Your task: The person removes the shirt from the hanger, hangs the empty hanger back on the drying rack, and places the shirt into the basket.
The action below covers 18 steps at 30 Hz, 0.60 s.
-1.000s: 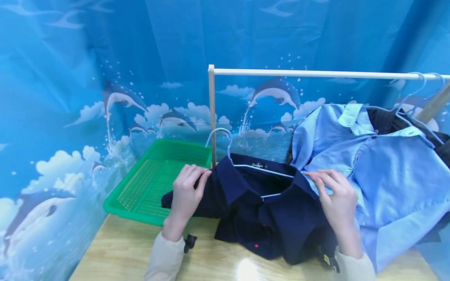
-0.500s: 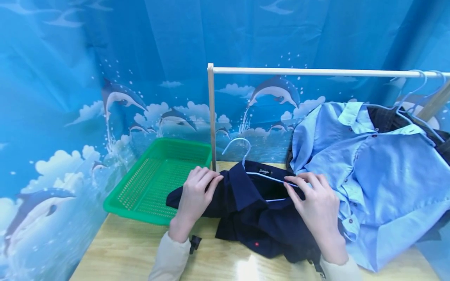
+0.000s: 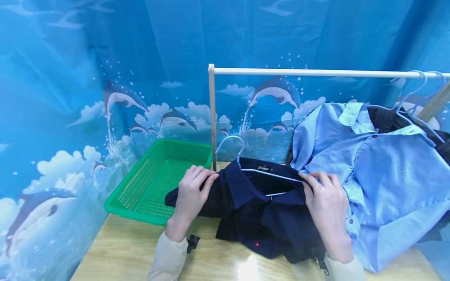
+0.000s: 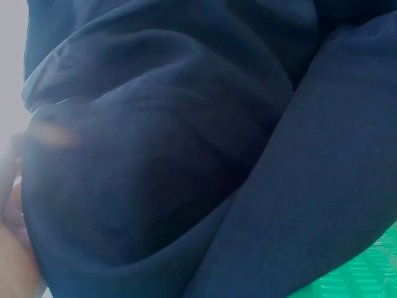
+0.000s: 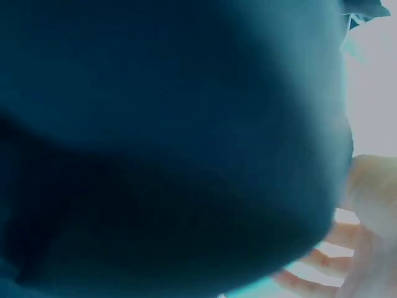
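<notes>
A navy collared shirt point(image 3: 242, 230) lies bunched over the table, with a pale blue hanger point(image 3: 267, 173) inside its neck opening. The hanger's hook sticks up at the left of the collar. My left hand point(image 3: 191, 193) pinches the shirt at its left shoulder. At the right side of the collar, my right hand point(image 3: 327, 207) pinches the fabric near the hanger's arm; its fingers hide that end. Navy cloth point(image 4: 155, 155) fills most of the left wrist view. In the right wrist view, dark cloth point(image 5: 155, 124) covers nearly everything, with fingers point(image 5: 338, 264) at the lower right.
A green basket point(image 3: 114, 205) stands at the left on the wooden table point(image 3: 116, 249). Behind is a rack with a white rail point(image 3: 299, 72). A light blue shirt point(image 3: 393, 175) hangs at the right, over darker clothing. A dolphin-printed curtain backs the scene.
My right hand moved inward to the collar, then back a little to the right. The hanger hook and collar shifted right, then slightly left. My left hand moved slightly with the shirt.
</notes>
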Motion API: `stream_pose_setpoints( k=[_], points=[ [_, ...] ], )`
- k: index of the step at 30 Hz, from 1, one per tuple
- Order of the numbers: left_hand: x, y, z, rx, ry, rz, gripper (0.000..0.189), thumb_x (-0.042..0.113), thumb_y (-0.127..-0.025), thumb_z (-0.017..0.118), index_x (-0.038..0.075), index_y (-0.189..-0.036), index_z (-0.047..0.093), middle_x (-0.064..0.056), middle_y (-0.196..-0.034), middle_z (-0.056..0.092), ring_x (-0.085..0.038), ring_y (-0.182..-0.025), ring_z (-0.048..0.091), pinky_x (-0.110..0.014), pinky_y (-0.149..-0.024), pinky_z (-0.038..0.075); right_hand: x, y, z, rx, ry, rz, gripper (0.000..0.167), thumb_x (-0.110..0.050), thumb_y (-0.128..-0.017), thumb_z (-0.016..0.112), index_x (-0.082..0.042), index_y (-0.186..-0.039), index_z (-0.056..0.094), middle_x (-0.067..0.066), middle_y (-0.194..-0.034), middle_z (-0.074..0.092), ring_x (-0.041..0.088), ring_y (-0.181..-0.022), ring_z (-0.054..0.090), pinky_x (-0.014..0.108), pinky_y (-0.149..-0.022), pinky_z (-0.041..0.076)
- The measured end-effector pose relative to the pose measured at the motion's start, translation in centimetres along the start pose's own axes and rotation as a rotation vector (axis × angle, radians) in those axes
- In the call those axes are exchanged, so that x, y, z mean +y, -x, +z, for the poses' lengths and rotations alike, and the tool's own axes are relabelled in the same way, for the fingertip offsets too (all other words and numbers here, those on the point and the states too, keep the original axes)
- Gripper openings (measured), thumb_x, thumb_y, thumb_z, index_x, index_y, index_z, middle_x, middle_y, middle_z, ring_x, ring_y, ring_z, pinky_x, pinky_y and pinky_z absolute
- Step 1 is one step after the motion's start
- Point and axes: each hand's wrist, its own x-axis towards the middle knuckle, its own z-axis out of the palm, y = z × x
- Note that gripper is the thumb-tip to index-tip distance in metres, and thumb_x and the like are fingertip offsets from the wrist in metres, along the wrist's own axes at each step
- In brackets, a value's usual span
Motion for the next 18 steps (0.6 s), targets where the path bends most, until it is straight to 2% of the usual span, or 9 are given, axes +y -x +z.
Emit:
stream_pose_setpoints(
  k=[5,12,18],
  points=[
    [-0.1,-0.1,-0.2,0.028,0.023,-0.007,0.008,0.014,-0.095,0.072,0.008,-0.090,0.073,-0.003,-0.083,0.069,-0.022,-0.078,0.060,-0.036,-0.072,0.049,1.0,0.0,-0.3,-0.023,0.017,0.039,0.022,0.003,-0.080,0.079,-0.007,-0.099,0.080,0.012,-0.094,0.070,0.039,-0.086,0.057,0.054,-0.061,0.047],
    [-0.3,-0.1,-0.4,0.051,0.045,-0.023,0.008,0.012,-0.095,0.071,0.007,-0.089,0.074,-0.004,-0.082,0.069,-0.022,-0.077,0.059,-0.033,-0.071,0.048,1.3,0.0,-0.3,-0.064,-0.006,0.012,0.021,0.000,-0.081,0.080,-0.007,-0.100,0.080,0.010,-0.090,0.072,0.036,-0.082,0.060,0.051,-0.060,0.048],
    [-0.4,-0.1,-0.3,0.062,0.048,-0.025,0.009,0.012,-0.095,0.071,0.006,-0.089,0.074,-0.004,-0.082,0.069,-0.022,-0.077,0.059,-0.032,-0.071,0.048,1.1,-0.2,-0.2,-0.080,-0.051,-0.034,0.020,-0.018,-0.085,0.081,-0.011,-0.104,0.079,0.008,-0.091,0.074,0.035,-0.082,0.063,0.053,-0.063,0.049]
  ],
)
